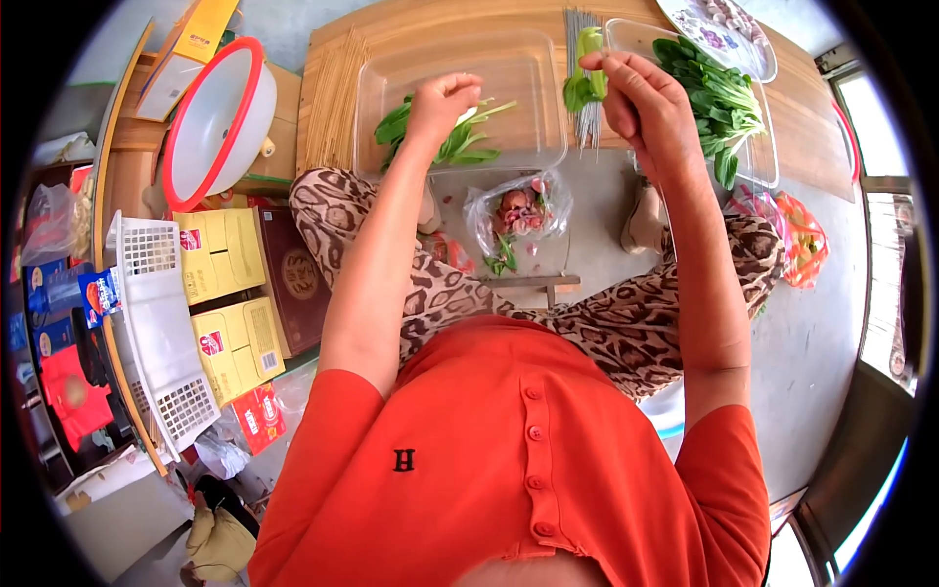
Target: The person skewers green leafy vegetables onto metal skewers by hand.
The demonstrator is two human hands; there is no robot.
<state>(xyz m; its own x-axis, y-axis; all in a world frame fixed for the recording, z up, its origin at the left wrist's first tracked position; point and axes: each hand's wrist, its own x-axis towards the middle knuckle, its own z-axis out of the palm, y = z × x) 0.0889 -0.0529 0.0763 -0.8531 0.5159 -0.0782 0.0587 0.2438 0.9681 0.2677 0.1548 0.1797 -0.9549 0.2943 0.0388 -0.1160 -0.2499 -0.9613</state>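
Note:
My right hand [646, 103] pinches a leafy green [585, 83] by its pale stem, above a bundle of thin metal skewers [590, 129]. My left hand [445, 103] is over a clear plastic tub [509, 59], its thumb and fingers pressed together; I cannot make out anything between them. Below it in the tub lie several loose leafy greens [474, 155], partly hidden by my wrist. Right of my right hand, a second clear tub [768, 166] bears a heap of leafy greens [719, 103].
Thin wooden sticks [331, 108] lie left of the tub on the wooden table [430, 20]. A patterned plate [719, 34] sits at the back right. Between my feet is a plastic bag of scraps [518, 210]. A red-rimmed basin [210, 127] and yellow boxes [220, 254] stand left.

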